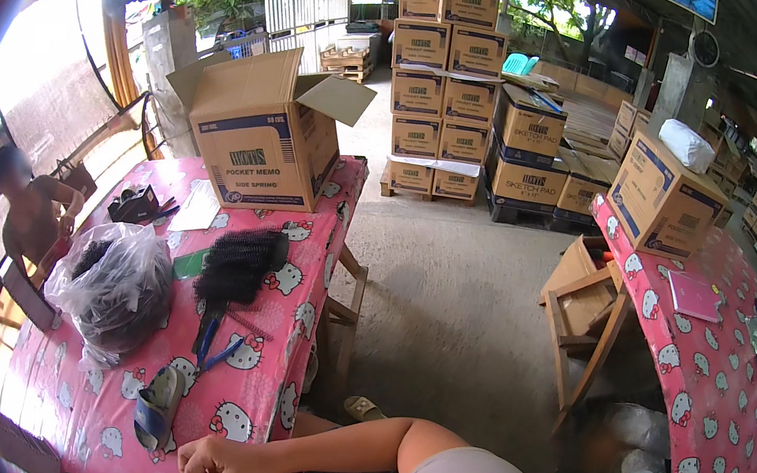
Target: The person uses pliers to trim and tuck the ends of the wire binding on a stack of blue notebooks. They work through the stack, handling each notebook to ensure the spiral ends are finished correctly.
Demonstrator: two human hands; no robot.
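Observation:
My right hand [215,470] is at the bottom, over the edge of a table with a pink cartoon-print cover [99,401]. Its fingers are curled; what they hold, if anything, I cannot make out. My left hand is out of view. Just beyond the right hand lies a blue and beige object [158,407], its kind unclear. Farther up are blue-handled pliers [213,349] and a pile of black spiral binding coils [242,266]. To the left sits a clear plastic bag [118,297] full of dark material, with a green sheet [191,263] near the coils.
An open cardboard box [260,152] stands at the table's far end. Another pink-covered table [697,378] on the right carries a closed carton [664,199] and a pink notebook [694,296]. Stacked cartons [444,96] stand behind. A person [39,208] is at the left.

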